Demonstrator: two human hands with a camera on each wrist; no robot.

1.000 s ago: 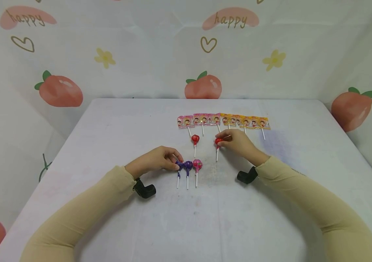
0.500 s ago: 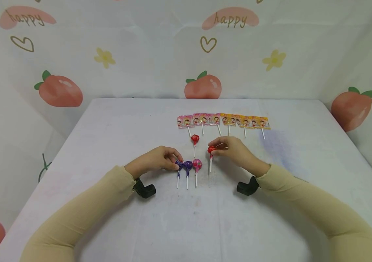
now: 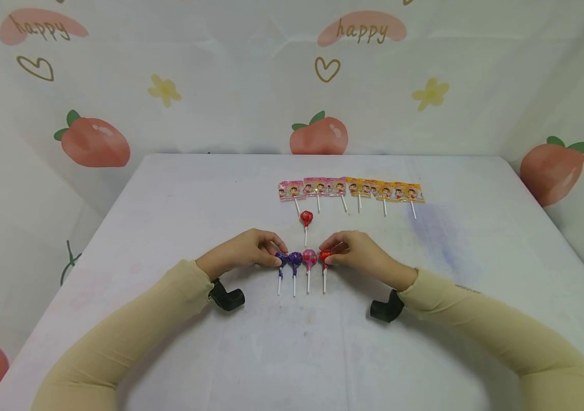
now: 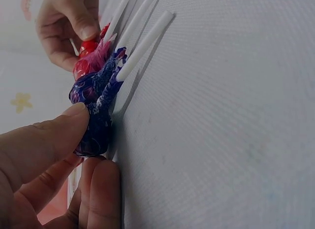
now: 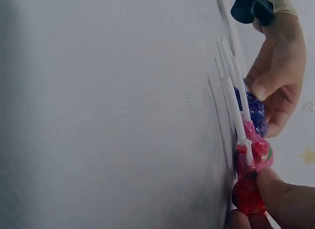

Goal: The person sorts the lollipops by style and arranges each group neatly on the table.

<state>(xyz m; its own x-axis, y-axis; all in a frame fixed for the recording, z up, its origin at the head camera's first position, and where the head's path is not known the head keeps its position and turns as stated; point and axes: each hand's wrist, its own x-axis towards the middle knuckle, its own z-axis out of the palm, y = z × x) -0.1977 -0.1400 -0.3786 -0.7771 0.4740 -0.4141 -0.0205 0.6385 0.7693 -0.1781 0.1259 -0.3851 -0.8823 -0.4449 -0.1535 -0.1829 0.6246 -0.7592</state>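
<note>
On the white table, two purple lollipops, a pink lollipop (image 3: pixel 310 258) and a red lollipop (image 5: pixel 248 194) lie side by side in a row, sticks toward me. My left hand (image 3: pixel 250 249) pinches the head of the leftmost purple lollipop (image 4: pixel 98 133) between thumb and fingers. The other purple lollipop (image 3: pixel 295 260) lies right against it. At the row's right end, my right hand (image 3: pixel 366 254) holds the red lollipop by its head, close beside the pink one. Another red lollipop (image 3: pixel 306 218) lies alone behind the row.
Farther back, flat lollipops in pink wrappers (image 3: pixel 317 186) and yellow wrappers (image 3: pixel 385 190) form a line across the table (image 3: pixel 209 188). A white cloth (image 3: pixel 240 91) printed with peaches and flowers hangs behind the table.
My right hand has brought the red lollipop toward me and to the left, down to the right end of the row. The left hand has stayed in place.
</note>
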